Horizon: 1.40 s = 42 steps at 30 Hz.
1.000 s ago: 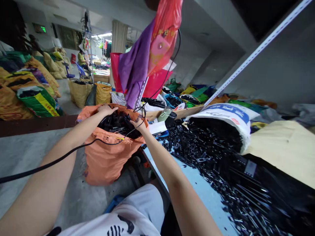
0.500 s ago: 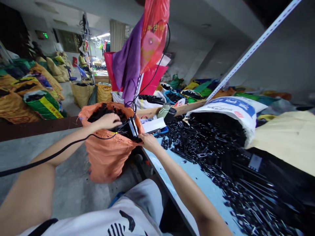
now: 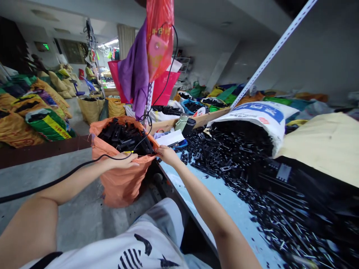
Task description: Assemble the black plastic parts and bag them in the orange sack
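An orange woven sack [image 3: 122, 183] stands on the floor beside the table, its mouth full of black plastic parts [image 3: 123, 135]. At the near side of its mouth, my left hand [image 3: 127, 160] is closed on the rim, with its fingertips partly hidden. My right hand [image 3: 166, 154] pinches the rim at the right corner, close to the table edge. A black cable [image 3: 81, 164] runs over my left forearm and across the sack mouth.
Small black parts [image 3: 224, 157] are heaped over the blue table [image 3: 182, 177], spilling from a white sack [image 3: 252, 112]. A bottle [image 3: 181, 121] and a dark cup [image 3: 189, 126] stand behind. A purple cloth [image 3: 136, 71] hangs above the orange sack. Filled sacks line the far floor.
My left hand has come out from over the sack's contents to its near rim. A long silver-edged piece at the right of the mouth no longer shows upright. The view has shifted slightly.
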Available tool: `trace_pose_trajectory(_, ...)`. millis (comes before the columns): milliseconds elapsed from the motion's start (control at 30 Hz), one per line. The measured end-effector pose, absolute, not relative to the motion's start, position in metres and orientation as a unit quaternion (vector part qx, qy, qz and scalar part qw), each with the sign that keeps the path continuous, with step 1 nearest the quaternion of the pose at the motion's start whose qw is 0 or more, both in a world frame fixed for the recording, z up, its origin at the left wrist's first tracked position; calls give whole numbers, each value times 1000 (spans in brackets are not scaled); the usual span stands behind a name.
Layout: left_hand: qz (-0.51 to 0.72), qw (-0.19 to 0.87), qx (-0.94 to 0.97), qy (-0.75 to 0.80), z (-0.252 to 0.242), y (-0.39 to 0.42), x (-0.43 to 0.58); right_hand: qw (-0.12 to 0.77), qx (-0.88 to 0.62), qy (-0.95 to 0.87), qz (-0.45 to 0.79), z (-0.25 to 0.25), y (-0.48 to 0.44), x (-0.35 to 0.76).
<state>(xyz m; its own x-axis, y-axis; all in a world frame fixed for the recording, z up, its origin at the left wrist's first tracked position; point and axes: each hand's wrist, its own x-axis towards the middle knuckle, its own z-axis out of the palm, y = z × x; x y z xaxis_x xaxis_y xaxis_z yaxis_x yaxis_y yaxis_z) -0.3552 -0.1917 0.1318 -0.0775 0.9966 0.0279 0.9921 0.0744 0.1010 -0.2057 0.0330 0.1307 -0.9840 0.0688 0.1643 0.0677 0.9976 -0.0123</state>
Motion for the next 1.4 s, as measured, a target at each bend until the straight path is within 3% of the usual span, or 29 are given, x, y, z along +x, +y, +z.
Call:
trace_pose_trajectory(100, 95, 41, 665, 740, 145, -196, -356, 143, 2, -987, 75, 143, 39, -207)
trace_pose_trajectory(267, 175, -90, 543, 817, 155, -205, -357, 213, 4, -967, 138, 146, 28, -216)
trace_pose_trajectory(433, 200, -117, 506, 831, 145, -208, -350, 284, -45, -942, 173, 136, 15, -198)
trace_pose_trajectory(600, 286, -193, 463, 817, 85, -215, -311, 298, -121, -916, 241, 104, 8, -137)
trace_pose_trajectory(733, 324, -234, 542, 739, 25, -211, -261, 314, -216, -866, 323, 57, 3, -73)
trace_pose_trajectory(967, 310, -115, 724, 605, 15, -125, -194, 354, -398, -764, 365, -4, -20, 39)
trace_pose_trajectory(1233, 178, 11, 569, 803, 29, 84, -185, 435, -539, -666, 277, -37, -55, 131)
trace_pose_trajectory(1400, 114, 32, 517, 848, 12, 138, -179, 441, -562, -652, 256, -27, -48, 141)
